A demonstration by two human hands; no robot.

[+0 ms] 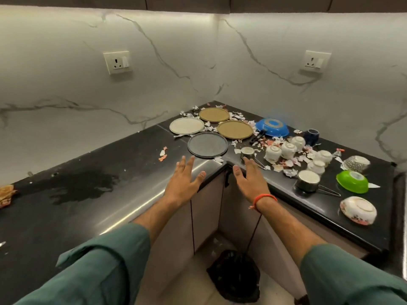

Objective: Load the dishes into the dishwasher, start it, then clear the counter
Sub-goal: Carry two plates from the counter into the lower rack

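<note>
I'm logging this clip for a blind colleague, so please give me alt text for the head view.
A person's open left hand and right hand reach over the corner of a black counter toward a grey plate. Behind it lie three more plates, upturned white cups, blue and green bowls and scattered paper scraps. A black bin bag sits on the floor below.

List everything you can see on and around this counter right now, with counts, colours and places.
plates: four, two tan, one white, one grey; counter corner
blue bowl: one, upturned, right of plates
white cups: about six, upturned, right counter
dark mug: one, behind cups
steel cups: two, long-handled
green bowl: one, upturned
patterned bowls: two, right counter
paper scraps: many, scattered
wet patch: left counter
black bin bag: floor
sockets: two, wall
left hand: open, at the counter edge
right hand: open, orange wrist thread
</note>
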